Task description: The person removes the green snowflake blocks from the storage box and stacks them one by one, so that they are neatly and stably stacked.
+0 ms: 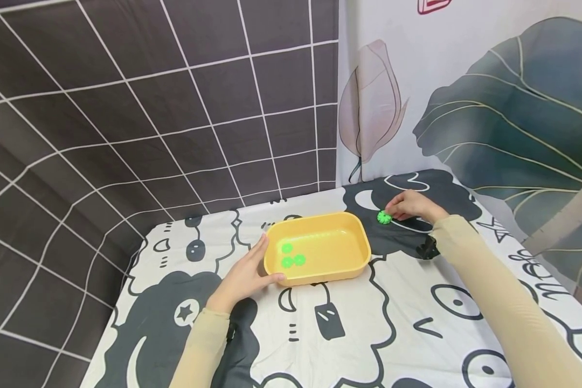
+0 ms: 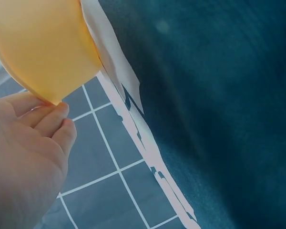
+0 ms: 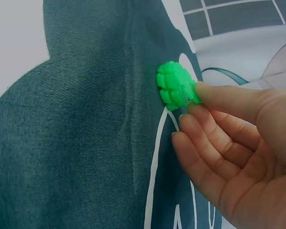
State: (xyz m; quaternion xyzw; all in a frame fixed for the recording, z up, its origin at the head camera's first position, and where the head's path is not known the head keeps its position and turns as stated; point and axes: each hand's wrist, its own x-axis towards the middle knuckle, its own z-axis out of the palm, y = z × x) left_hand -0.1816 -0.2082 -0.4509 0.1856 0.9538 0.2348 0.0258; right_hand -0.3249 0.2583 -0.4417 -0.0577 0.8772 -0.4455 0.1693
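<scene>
A shallow yellow plastic tray rests on the printed cloth in the head view. My left hand grips its left end, thumb at the near rim and fingers along the far side. In the left wrist view, fingertips touch the edge of the yellow tray. To the tray's right, my right hand pinches a bright green notched piece, flower-like and apparently layered, between thumb and fingers. It is close to the dark patch of cloth; whether it touches the cloth I cannot tell. Three similar green pieces lie at the tray's left end.
Under everything lies a black-and-white cartoon cloth. A dark cloth with white grid lines hangs behind at the left. At the back right hangs a pale curtain with leaf and flower prints.
</scene>
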